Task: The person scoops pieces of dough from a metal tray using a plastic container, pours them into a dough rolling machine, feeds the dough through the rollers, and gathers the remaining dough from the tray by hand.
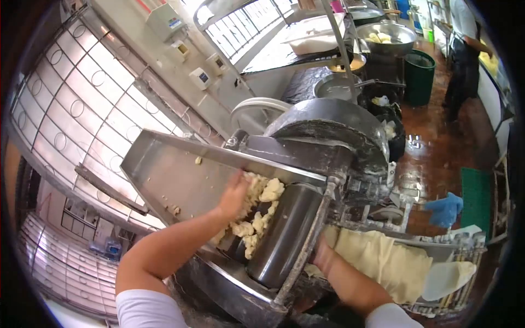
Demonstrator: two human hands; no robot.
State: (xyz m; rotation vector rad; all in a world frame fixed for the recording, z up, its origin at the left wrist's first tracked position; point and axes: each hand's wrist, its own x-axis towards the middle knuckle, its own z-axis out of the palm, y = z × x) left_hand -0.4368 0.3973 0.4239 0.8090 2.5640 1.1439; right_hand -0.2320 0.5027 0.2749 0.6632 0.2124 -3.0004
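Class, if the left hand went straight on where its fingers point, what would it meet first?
Probably the tray's side wall, just beyond the left hand, though dough lies close beside and depth is unclear.

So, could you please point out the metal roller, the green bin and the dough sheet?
Metal roller (288,232), head view: middle of its barrel.
Green bin (419,85), head view: side wall.
Dough sheet (373,257), head view: upper surface.

This looks like a commercial kitchen or bakery; a large dough roller (287,232) stands near big metal bowls (386,39) and dough (383,257).
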